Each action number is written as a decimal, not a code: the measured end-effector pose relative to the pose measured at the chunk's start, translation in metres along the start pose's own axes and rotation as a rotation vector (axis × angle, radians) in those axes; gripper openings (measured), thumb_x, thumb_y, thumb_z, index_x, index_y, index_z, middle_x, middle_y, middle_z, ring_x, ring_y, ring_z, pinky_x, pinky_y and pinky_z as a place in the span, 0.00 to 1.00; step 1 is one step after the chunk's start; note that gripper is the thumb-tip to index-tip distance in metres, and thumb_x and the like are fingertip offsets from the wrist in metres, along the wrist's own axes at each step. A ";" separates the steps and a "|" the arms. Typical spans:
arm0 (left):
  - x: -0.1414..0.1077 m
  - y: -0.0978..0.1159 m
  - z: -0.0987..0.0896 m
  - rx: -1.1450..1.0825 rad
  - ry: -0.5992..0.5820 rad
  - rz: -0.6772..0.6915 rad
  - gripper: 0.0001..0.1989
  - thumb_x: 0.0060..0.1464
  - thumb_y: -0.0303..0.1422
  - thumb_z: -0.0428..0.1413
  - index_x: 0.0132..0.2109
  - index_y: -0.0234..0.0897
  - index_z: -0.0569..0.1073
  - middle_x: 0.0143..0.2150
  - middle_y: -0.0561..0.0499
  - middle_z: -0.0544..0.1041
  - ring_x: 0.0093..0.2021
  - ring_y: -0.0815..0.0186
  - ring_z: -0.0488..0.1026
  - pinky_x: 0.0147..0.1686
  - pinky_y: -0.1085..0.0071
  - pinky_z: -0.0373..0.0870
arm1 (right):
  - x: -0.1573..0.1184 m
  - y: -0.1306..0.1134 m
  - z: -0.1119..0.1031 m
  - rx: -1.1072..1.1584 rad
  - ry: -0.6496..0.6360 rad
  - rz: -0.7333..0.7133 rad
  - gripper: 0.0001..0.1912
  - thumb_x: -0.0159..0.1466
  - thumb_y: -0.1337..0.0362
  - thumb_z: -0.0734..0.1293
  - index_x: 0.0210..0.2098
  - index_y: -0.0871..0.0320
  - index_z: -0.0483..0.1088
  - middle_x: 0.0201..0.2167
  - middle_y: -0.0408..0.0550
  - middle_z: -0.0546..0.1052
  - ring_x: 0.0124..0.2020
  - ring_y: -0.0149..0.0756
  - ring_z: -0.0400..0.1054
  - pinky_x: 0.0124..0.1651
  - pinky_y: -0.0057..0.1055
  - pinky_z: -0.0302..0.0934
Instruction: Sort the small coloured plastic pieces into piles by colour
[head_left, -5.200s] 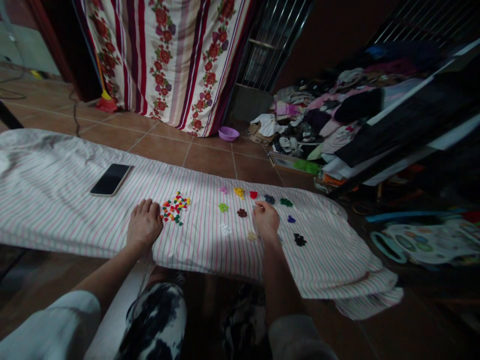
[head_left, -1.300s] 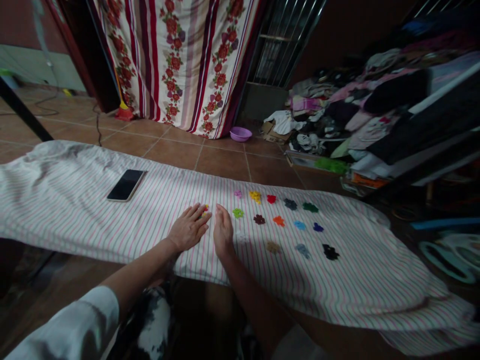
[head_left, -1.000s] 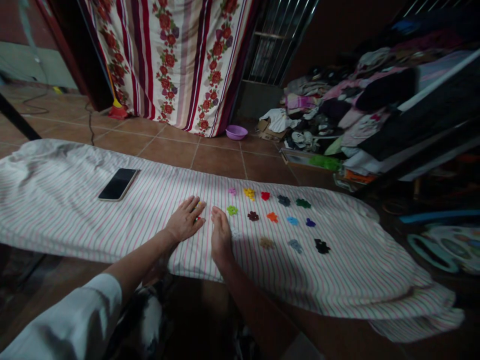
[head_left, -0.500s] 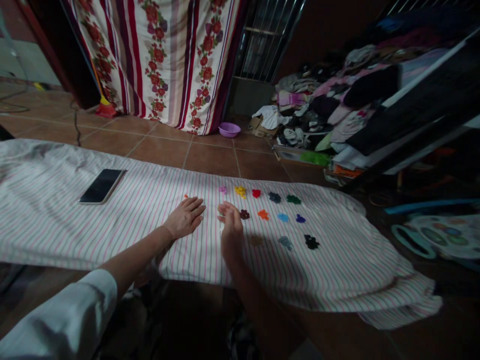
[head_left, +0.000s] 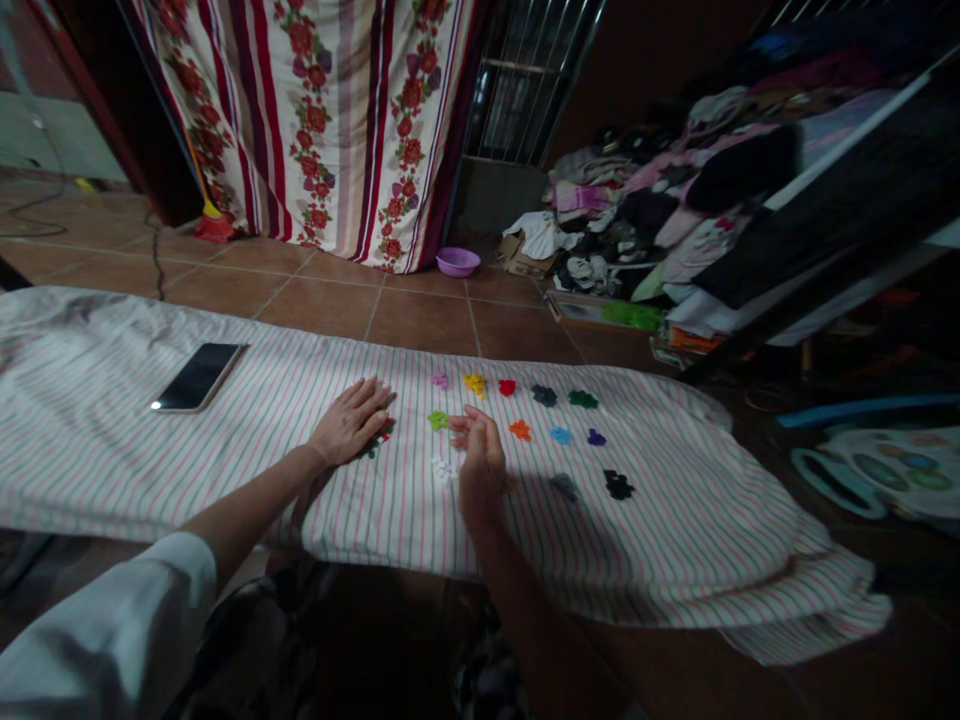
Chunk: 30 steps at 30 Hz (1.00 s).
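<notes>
My left hand lies flat on the striped cloth, fingers stretched out. Small mixed pieces, red, green and white, show beside and partly under it. My right hand is loosely curled above the cloth, its fingertips next to a light green pile; I see nothing held in it. Below those fingertips is a white pile. Farther back are pink, yellow and red piles. To the right are orange, light blue and black ones. The pieces are too small to name.
A phone lies on the left of the striped cloth. Beyond it, a purple basin and a broom are on the tiled floor, near a flowered curtain. Clothes are heaped at the back right.
My left hand has moved slightly left, uncovering mixed pieces at its edge. My right hand has shifted a little right, so the light green and white piles now show and the dark brown one is hidden.
</notes>
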<state>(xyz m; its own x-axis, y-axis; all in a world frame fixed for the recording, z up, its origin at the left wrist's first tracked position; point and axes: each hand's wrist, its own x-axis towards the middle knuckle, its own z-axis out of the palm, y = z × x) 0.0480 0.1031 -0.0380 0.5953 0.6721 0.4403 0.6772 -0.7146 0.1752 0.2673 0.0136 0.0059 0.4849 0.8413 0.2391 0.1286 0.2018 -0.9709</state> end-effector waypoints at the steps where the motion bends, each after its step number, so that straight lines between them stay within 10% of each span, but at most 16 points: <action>1: 0.002 -0.004 0.001 0.005 -0.018 -0.001 0.24 0.67 0.38 0.37 0.66 0.40 0.59 0.66 0.45 0.66 0.71 0.58 0.51 0.66 0.47 0.55 | 0.001 0.000 -0.001 -0.004 -0.001 -0.001 0.23 0.68 0.51 0.54 0.47 0.61 0.69 0.36 0.52 0.77 0.38 0.37 0.72 0.36 0.33 0.65; 21: -0.050 0.059 -0.012 0.126 -0.087 0.027 0.24 0.66 0.41 0.43 0.67 0.45 0.59 0.70 0.45 0.58 0.72 0.56 0.48 0.65 0.52 0.58 | -0.002 -0.001 0.001 0.002 -0.006 -0.038 0.23 0.68 0.50 0.52 0.46 0.60 0.69 0.29 0.49 0.76 0.33 0.36 0.71 0.34 0.33 0.64; 30: -0.030 0.063 -0.002 0.181 -0.053 -0.129 0.25 0.65 0.43 0.42 0.65 0.43 0.62 0.67 0.42 0.62 0.70 0.50 0.52 0.62 0.49 0.60 | -0.002 0.001 0.004 0.017 0.018 -0.062 0.22 0.68 0.50 0.53 0.44 0.59 0.69 0.28 0.47 0.76 0.31 0.35 0.71 0.33 0.31 0.63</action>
<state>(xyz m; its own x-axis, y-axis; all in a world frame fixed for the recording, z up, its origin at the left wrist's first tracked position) 0.0714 0.0374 -0.0381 0.5173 0.7686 0.3763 0.8130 -0.5787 0.0645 0.2628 0.0142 0.0047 0.4915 0.8179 0.2992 0.1446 0.2622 -0.9541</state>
